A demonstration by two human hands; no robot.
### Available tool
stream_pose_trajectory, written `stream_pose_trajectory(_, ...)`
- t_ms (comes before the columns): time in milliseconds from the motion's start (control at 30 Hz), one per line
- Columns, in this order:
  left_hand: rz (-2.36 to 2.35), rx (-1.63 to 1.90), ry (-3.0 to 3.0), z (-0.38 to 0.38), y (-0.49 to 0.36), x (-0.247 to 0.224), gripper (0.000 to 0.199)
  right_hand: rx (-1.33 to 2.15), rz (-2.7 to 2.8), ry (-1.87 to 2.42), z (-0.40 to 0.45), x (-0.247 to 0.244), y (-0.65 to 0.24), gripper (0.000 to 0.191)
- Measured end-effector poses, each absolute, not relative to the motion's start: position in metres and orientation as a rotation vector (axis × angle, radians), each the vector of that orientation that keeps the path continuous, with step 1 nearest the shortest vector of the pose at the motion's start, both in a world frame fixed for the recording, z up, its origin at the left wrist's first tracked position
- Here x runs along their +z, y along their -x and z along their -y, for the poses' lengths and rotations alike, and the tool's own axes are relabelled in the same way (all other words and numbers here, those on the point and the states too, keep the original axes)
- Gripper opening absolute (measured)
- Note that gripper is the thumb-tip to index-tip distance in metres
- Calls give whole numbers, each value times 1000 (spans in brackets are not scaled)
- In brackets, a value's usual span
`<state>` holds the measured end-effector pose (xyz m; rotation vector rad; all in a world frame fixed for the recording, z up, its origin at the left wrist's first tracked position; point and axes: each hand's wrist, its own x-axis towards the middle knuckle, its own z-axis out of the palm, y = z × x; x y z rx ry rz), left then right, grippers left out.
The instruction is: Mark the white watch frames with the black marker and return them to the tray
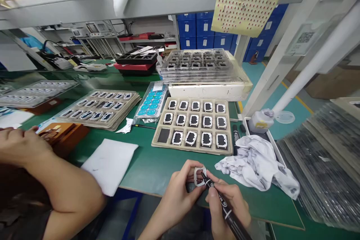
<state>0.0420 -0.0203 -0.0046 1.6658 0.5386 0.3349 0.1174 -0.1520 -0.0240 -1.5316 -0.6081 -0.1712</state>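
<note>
Two bare hands work at the near edge of a green tabletop point(146, 165), seen from above. The left hand point(178, 191) is partly curled, its thumb and forefinger pinching a small white rounded-square frame point(196, 177) with an open centre, so the frame sits at that hand's fingertips, on the side facing the right hand point(233, 199). The right hand is closed in a writing grip around a thick black marker pen with white lettering point(221, 199); its dark tip reaches into the frame's opening — whether it touches the rim, I cannot tell. Just beyond both hands lies a beige moulded tray point(197, 150) holding similar white frames in rows, its near-left compartment showing a dark base. A crumpled white cloth with grey smudges point(253, 161) lies beyond and right of the right hand. Well to the left of the left hand — past a flat white sheet point(111, 161) — is another person's bent arm point(64, 183).
</note>
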Motion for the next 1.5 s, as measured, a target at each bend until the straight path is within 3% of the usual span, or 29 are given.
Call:
stream_pose_trajectory(1133, -536, 517, -1746, 21, -38, -12, 40, -171, 625, 1501, 152, -22, -123, 12)
stream_pose_trajectory(1267, -589, 502, -1600, 18, -40, -6, 41, -145, 752, 1476, 157, -21, -136, 4)
stream_pose_trajectory(1500, -636, 538, -1350, 16, -43, 6, 47, -8, 687, 1374, 154, -17, -140, 8)
